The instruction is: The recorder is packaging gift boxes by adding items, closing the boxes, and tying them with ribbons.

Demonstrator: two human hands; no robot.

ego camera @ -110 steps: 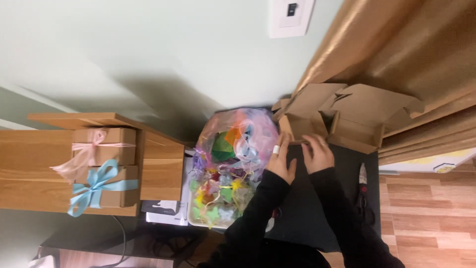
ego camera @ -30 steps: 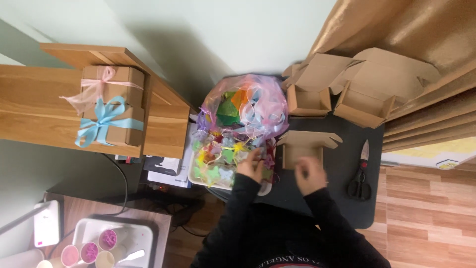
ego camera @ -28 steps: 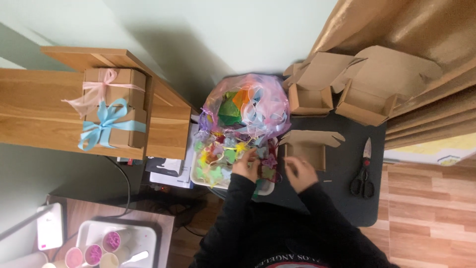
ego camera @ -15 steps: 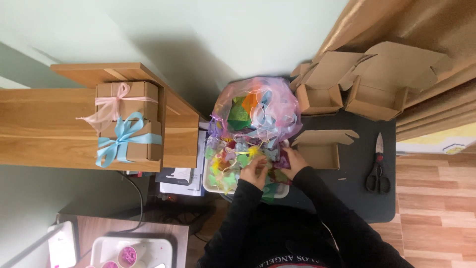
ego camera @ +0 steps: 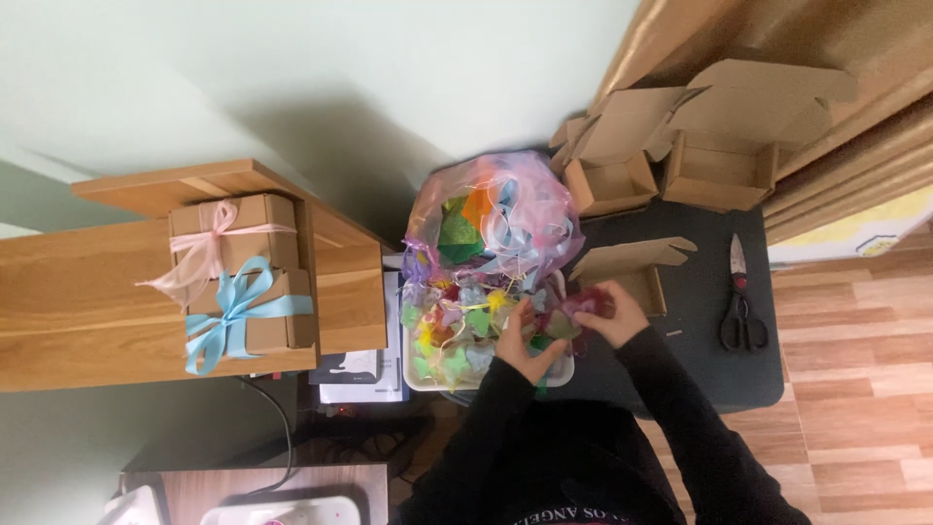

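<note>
Black table [ego camera: 700,360], left hand [ego camera: 520,345] in paper-scrap tray [ego camera: 418,374], right hand [ego camera: 607,313] grip grasping scraps [ego camera: 581,306]

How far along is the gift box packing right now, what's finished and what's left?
Done: two ribbon-tied boxes sit on the wooden shelf. In hand: the left hand and right hand pick coloured pieces from the white tray, beside an open box. Left: that box and two open boxes behind look unfilled and untied.

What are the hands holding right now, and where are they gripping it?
The right hand pinches a small dark pink tissue piece at its edge. The left hand rests among colourful tissue scraps; its hold cannot be told.
</note>
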